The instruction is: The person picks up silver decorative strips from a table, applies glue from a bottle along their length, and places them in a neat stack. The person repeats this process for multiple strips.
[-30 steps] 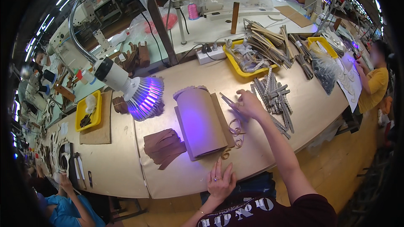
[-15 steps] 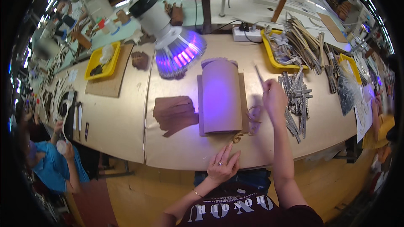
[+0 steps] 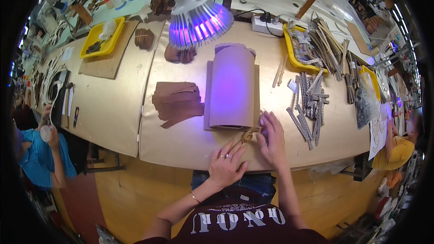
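Note:
My left hand (image 3: 227, 164) lies palm down near the table's front edge, fingers stretched. Its fingertips are beside a small golden-brown coil of strip (image 3: 247, 136). My right hand (image 3: 274, 142) rests at the lower right corner of the rounded cardboard form (image 3: 233, 88), its thumb and fingers apart. The brown curled strip at that corner is mostly hidden by this hand. The form stands on a flat board and is lit violet by a lamp (image 3: 199, 22) above it. Two thin sticks (image 3: 280, 71) lie right of the form.
Brown strips (image 3: 177, 101) are stacked left of the form, with more brown bundles behind. Grey braided strips (image 3: 312, 104) lie to the right. Yellow trays (image 3: 105, 38) and a white power strip (image 3: 262, 26) stand farther back. A co-worker in blue (image 3: 45, 156) sits at left.
My right hand has let go of the thin stick, which now lies on the table, and has come down beside the form's lower corner. My left hand stays near the coil. The view has shifted.

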`<state>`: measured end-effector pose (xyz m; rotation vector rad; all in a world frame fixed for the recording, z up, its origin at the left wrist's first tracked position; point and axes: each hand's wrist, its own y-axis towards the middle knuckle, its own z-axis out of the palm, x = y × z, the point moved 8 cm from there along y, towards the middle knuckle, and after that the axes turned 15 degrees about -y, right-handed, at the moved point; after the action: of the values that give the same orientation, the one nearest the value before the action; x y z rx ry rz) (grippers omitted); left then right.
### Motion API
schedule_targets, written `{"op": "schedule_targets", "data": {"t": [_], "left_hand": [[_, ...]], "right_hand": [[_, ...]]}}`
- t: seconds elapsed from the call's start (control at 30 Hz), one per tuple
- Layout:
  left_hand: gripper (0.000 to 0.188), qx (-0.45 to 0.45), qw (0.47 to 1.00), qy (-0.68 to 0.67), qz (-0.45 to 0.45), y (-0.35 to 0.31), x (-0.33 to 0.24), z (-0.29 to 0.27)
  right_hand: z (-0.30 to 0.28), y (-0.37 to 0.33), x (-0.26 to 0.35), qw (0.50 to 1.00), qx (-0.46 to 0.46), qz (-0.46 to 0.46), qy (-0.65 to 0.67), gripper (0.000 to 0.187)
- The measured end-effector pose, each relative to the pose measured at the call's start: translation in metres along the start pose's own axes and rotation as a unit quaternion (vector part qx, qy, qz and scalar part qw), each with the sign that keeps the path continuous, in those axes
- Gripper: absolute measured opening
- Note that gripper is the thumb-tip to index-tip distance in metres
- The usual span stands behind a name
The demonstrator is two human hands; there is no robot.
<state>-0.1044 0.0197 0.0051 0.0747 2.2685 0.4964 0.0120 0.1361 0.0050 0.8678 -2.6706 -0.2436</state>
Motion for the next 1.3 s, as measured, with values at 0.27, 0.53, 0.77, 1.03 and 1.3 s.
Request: {"op": "schedule_targets", "data": {"t": [0.27, 0.53, 0.77, 1.03, 1.3], "left_hand": [[0.019, -0.074, 0.975, -0.194, -0.084, -0.003, 0.020, -0.017], [0.024, -0.141, 0.965, -0.205, -0.077, -0.007, 0.021, -0.018], [0.025, -0.067, 0.994, -0.082, 0.005, -0.005, 0.004, -0.007], [0.030, -0.027, 0.982, -0.184, -0.026, 0.000, -0.002, -0.001], [0.076, 0.129, 0.533, -0.732, -0.405, 0.018, -0.014, 0.068]], "right_hand": [[0.001, -0.022, 0.030, 0.998, -0.027, 0.056, -0.003, 0.077], [0.003, 0.003, 0.013, 0.995, -0.049, 0.091, 0.010, 0.059], [0.003, -0.038, 0.001, 0.995, -0.060, 0.079, -0.023, 0.023], [-0.011, -0.036, -0.037, 0.929, -0.164, 0.165, 0.287, 0.016], [-0.018, -0.014, 0.000, 0.802, -0.146, 0.168, 0.555, 0.022]]}}
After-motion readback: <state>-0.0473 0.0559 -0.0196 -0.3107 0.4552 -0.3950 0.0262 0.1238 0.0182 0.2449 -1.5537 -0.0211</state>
